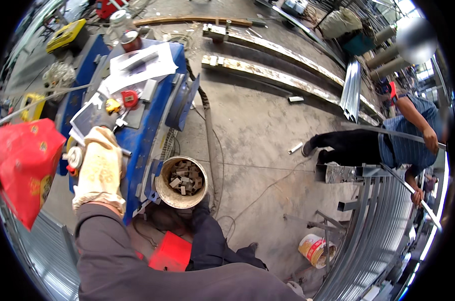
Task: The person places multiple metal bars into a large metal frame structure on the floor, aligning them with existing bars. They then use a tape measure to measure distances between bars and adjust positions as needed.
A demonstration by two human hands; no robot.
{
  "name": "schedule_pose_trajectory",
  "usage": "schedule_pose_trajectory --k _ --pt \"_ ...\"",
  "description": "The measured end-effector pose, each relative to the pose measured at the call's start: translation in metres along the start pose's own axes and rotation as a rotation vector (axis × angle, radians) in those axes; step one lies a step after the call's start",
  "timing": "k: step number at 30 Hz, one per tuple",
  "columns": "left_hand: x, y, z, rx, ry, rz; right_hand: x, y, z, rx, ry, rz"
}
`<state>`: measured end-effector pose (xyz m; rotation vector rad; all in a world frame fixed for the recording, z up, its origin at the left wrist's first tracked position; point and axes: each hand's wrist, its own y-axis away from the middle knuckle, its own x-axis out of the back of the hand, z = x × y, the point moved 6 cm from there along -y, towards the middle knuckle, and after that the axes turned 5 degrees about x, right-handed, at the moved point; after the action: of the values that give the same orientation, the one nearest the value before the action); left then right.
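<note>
The left hand [101,158], in a cream work glove, reaches over the near left part of the blue counter [146,128]; its fingers are hidden at the far end, so I cannot tell whether they are closed on anything. What may be the right hand [295,288] is a pale patch at the near edge, too cut off to show its state.

Just beyond the left glove lie a yellow tape measure [112,105] and a red tape measure [130,99], both on the counter, probably kept there for easy reach. Farther on, paper sheets [157,62] are spread flat, presumably so they can be read from this side.

A bucket [161,193] of small metal offcuts [184,178] stands close to the counter's right side, a handy spot for gathering scraps. A red bag [24,170] is left of the glove. At far right, a co-worker [413,133] grips a long metal bar [429,209], with one hand partway along it, likely to steady its length.
</note>
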<state>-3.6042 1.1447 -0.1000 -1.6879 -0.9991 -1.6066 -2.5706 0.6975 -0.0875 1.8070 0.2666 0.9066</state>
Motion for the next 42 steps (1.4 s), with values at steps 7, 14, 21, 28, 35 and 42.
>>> schedule_pose_trajectory --k 7,14,21,28,35,42 --pt "-0.037 -0.087 0.033 -0.221 -0.157 0.019 -0.031 0.052 -0.066 0.007 -0.153 0.012" --pt "-0.021 -0.103 0.103 -0.345 -0.048 0.123 -0.029 0.06 -0.08 -0.055 -0.214 0.236" --pt "0.006 0.079 0.164 -0.554 0.732 0.071 -0.108 0.108 -0.037 -0.155 -0.79 0.296" --pt "-0.004 0.588 0.297 -1.012 1.068 -1.994 -0.133 0.12 0.0 0.034 -0.949 0.355" --pt "0.094 1.036 0.201 -1.438 0.226 -1.95 -0.071 0.194 0.099 0.431 -1.206 0.948" --pt "0.111 1.285 0.071 -1.694 -0.609 -2.143 -0.046 0.289 0.22 0.417 -1.123 1.502"
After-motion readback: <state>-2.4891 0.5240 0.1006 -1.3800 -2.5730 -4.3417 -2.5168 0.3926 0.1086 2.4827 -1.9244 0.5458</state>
